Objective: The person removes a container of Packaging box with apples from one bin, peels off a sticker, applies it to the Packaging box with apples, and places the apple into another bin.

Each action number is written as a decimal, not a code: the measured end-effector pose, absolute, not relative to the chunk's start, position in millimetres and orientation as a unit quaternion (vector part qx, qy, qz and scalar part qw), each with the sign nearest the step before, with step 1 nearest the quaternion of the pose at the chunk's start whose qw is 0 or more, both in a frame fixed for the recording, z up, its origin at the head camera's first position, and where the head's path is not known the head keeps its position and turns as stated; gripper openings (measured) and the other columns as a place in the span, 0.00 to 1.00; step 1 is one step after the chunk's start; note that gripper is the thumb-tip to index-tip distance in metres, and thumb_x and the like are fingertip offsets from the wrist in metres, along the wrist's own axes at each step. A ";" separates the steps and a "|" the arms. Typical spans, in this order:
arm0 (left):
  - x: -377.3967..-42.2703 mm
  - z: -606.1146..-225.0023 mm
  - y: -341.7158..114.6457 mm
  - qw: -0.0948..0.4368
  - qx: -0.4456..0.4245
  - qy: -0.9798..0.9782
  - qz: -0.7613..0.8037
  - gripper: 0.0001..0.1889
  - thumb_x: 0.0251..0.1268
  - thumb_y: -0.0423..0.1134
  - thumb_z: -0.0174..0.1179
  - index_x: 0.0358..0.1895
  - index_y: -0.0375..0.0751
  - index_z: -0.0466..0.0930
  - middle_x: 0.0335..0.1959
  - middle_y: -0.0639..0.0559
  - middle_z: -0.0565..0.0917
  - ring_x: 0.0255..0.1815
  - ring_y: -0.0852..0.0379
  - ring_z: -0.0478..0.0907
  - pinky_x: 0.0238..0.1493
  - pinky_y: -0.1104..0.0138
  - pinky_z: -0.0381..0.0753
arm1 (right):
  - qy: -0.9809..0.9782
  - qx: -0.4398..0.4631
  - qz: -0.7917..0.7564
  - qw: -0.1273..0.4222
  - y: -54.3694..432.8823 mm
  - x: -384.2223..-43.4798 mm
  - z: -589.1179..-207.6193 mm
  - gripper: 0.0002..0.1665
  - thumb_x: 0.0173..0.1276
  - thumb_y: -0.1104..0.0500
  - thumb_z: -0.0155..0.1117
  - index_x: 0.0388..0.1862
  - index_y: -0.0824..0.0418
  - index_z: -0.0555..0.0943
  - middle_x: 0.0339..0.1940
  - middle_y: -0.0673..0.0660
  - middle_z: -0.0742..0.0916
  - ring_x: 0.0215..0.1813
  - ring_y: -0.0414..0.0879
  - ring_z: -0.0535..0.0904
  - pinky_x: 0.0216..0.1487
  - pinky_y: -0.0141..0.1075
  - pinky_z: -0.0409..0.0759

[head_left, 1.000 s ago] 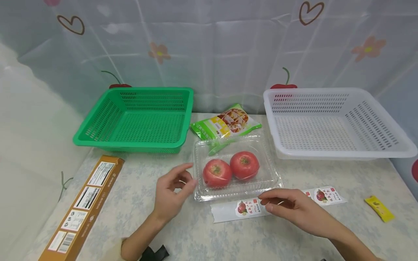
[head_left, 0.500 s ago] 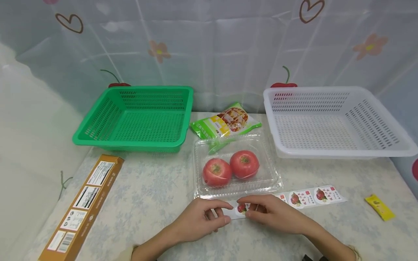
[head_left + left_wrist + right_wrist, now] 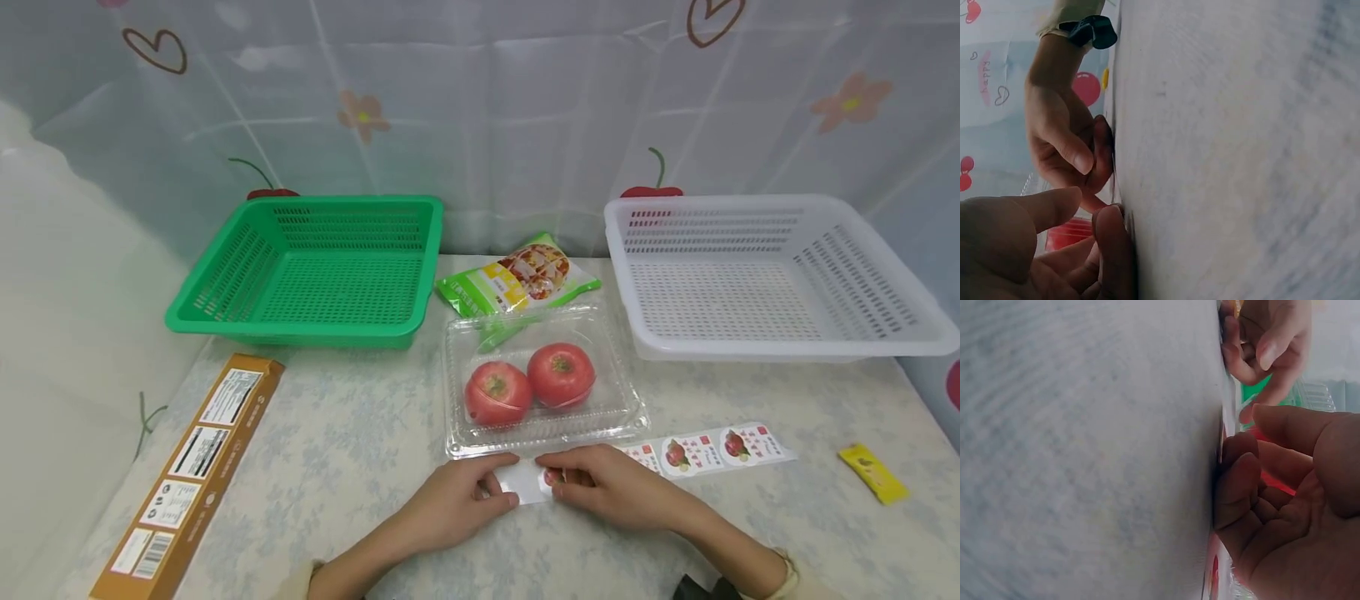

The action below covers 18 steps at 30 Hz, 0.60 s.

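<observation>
- Backdrop: pale printed cloth; patterned table bears the green basket left and white basket right.
- Mid-table: clear box, two red fruits showing inside; bag at its back edge.
- Label strip on the table, just in front of the box, running right towards the yellow packet, apart from it.
- Left hand: fingers bent at the strip's bare left end. Gripping or merely touching: cannot tell.
- Right hand: fingers curled at the next label, partly covering it. Pinch or press: cannot tell.
- Change, last second: left hand has come from beside the box to the strip; right has shifted left, uncovering labels.
- Reading: work probably now two-handed, centred on that label.
</observation>
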<state>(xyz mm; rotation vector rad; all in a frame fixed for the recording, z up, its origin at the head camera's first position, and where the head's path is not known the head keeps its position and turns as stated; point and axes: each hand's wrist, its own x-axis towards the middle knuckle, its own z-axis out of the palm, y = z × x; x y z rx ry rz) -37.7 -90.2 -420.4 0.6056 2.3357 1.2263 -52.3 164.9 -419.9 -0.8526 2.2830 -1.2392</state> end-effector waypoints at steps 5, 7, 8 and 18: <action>-40.1 -426.2 -89.5 0.194 0.221 0.858 0.420 0.20 0.63 0.38 0.67 0.58 0.42 0.81 0.23 0.66 0.75 0.21 0.71 0.69 0.28 0.73 0.72 | 0.829 -0.296 -0.432 0.195 163.7 -52.2 -422.9 0.15 0.72 0.58 0.62 0.56 0.56 0.83 0.25 0.40 0.78 0.28 0.33 0.72 0.31 0.30 0.74; -40.2 -426.1 -89.0 0.187 0.225 0.863 0.411 0.21 0.61 0.36 0.68 0.58 0.42 0.81 0.21 0.66 0.73 0.21 0.71 0.68 0.28 0.73 0.71 | 0.834 -0.294 -0.426 0.192 162.7 -52.5 -423.4 0.15 0.72 0.58 0.62 0.56 0.56 0.83 0.26 0.40 0.78 0.29 0.33 0.73 0.32 0.30 0.74; -40.4 -426.1 -88.7 0.185 0.225 0.866 0.407 0.21 0.60 0.35 0.68 0.58 0.42 0.81 0.20 0.66 0.73 0.21 0.71 0.67 0.28 0.73 0.71 | 0.836 -0.295 -0.422 0.189 162.1 -52.9 -423.6 0.15 0.72 0.58 0.62 0.55 0.55 0.83 0.26 0.40 0.78 0.29 0.33 0.73 0.32 0.30 0.75; -39.8 -425.8 -87.1 0.179 0.214 0.872 0.402 0.22 0.58 0.33 0.69 0.57 0.43 0.81 0.19 0.65 0.72 0.20 0.70 0.67 0.29 0.72 0.70 | 0.849 -0.280 -0.410 0.181 160.9 -56.5 -426.5 0.05 0.71 0.58 0.63 0.44 0.51 0.83 0.21 0.40 0.74 0.25 0.32 0.68 0.29 0.30 0.70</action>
